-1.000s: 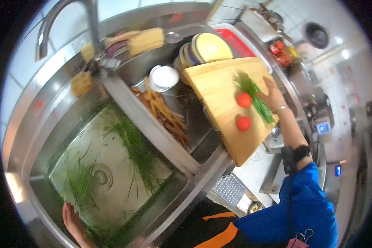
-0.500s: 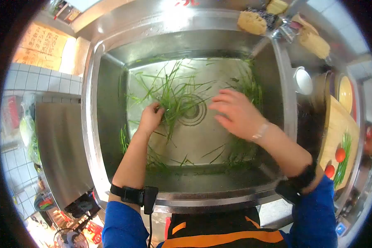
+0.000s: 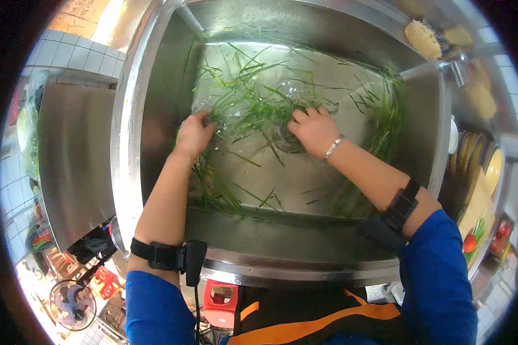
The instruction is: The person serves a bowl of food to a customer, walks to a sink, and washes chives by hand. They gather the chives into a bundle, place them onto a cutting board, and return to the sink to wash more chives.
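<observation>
Long green leaves (image 3: 253, 112) float loosely in the water of a large steel sink (image 3: 288, 238), with more along its right and lower-left sides. At the left edge of the middle clump is my left hand (image 3: 195, 133), its fingers curled down at the water; what they hold, if anything, is hidden. My right hand (image 3: 315, 131) dips its bent fingertips into the water at the clump's right end, above the round drain. Whether leaves are between those fingers cannot be made out. Ripples and bubbles surround both hands.
A steel surface (image 3: 75, 161) lies left of the sink, beside bagged greens (image 3: 27, 135). Behind the back right rim are a sponge (image 3: 423, 39) and a tap (image 3: 458, 70). At the right stand plates and a cutting board (image 3: 476, 201) with a tomato (image 3: 469, 243).
My right hand has come down from above the sink into the water near the drain. My left hand has shifted away from the clump's middle. The leaves have spread, and the head view has moved.
</observation>
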Tool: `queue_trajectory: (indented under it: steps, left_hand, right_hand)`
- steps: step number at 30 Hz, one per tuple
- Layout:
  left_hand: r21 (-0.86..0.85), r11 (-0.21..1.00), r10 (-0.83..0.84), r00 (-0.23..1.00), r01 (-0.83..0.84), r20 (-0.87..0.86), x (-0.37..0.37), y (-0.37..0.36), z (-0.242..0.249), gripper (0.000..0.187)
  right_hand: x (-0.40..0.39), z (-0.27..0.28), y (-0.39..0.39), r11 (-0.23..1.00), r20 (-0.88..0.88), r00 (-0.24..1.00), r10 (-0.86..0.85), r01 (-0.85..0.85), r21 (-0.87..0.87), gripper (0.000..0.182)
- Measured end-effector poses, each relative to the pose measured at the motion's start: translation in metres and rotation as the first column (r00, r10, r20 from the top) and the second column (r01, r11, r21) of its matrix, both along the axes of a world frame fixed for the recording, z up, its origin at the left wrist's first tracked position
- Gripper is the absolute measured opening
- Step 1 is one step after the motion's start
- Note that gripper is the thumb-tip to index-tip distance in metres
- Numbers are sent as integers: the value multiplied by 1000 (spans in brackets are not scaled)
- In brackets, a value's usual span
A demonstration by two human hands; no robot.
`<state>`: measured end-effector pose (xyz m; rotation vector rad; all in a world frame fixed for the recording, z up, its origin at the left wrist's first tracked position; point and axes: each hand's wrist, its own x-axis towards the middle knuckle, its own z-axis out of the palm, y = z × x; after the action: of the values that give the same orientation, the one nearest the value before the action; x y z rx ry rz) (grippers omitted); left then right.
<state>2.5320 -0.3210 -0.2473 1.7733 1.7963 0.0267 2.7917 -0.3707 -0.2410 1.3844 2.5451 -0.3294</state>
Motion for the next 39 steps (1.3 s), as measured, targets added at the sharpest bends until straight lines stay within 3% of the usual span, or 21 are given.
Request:
queue_trajectory:
  steps: [2,4,5,7,8,9,10,11,13,15,17,21,23,24,25,26,31,34,35,37,39]
  left_hand:
    - [-80,997,-5,1000,4,-17,-6,3,5,35]
    - [-11,1000,0,997,1,75,-8,-2,15,33]
    - [90,994,-77,992,68,102,-8,-3,20,28]
    - [170,978,-145,983,124,115,0,-8,30,28]
    - [256,952,-203,972,168,119,6,-11,36,28]
    - [255,952,-207,971,172,119,15,-14,43,28]
    - [122,981,-173,961,150,214,28,-18,50,26]
    - [-17,990,-126,946,137,300,39,-22,53,25]
    - [-126,970,-164,941,209,297,56,-29,49,25]
    - [-232,932,-204,932,278,301,67,-38,41,24]
    - [-138,823,-532,832,552,157,69,-49,32,24]
    - [-239,718,-684,726,654,-70,58,-59,33,25]
    - [-29,851,-508,838,524,201,56,-55,56,23]
    - [-25,850,-511,835,526,203,60,-54,65,23]
    - [-28,927,-350,890,374,291,65,-54,74,20]
    - [-49,977,-174,911,207,373,68,-56,78,18]
    - [-200,974,6,880,102,475,68,-71,51,14]
    - [-318,946,103,874,62,476,71,-74,53,14]
    - [-288,957,142,809,35,571,70,-74,50,13]
    - [-261,965,174,732,6,659,68,-72,50,12]
    - [-370,920,362,650,-132,669,69,-68,53,8]
  right_hand:
    - [10,10,-11,993,78,994,-77,83,-82,26]
    - [16,20,-24,969,106,985,137,-111,-221,23]
    - [19,25,-26,968,110,985,132,-105,-227,23]
    - [22,50,-23,905,-84,993,76,-105,-413,22]
    - [23,58,-19,904,-83,994,72,-100,-416,22]
    - [24,65,-14,966,-27,999,-22,14,-258,19]
    - [24,67,-10,988,12,992,-124,125,-87,17]
    - [22,63,-8,987,10,992,-129,130,-90,17]
    - [13,45,-7,940,-485,808,-335,323,-110,10]
    - [-5,27,-11,943,-415,847,-332,307,-127,11]
    - [-17,9,-13,946,-349,880,-322,287,-150,13]
    - [-19,23,-8,900,-282,858,-430,382,-211,18]
    - [-12,30,-12,859,-304,807,-506,440,-262,19]
    - [-6,29,-14,827,-470,694,-545,352,-439,17]
    - [-2,29,-14,786,-596,544,-590,218,-578,18]
    - [0,31,-16,789,-595,551,-585,218,-574,18]
    - [-9,27,-28,782,-623,538,-567,115,-613,18]
    - [-14,23,-32,793,-617,539,-574,176,-584,18]
    - [-16,22,-32,791,-616,538,-576,178,-585,18]
    - [-23,25,-31,728,-635,375,-676,208,-653,14]
    - [-21,43,-26,764,-632,446,-633,227,-604,14]
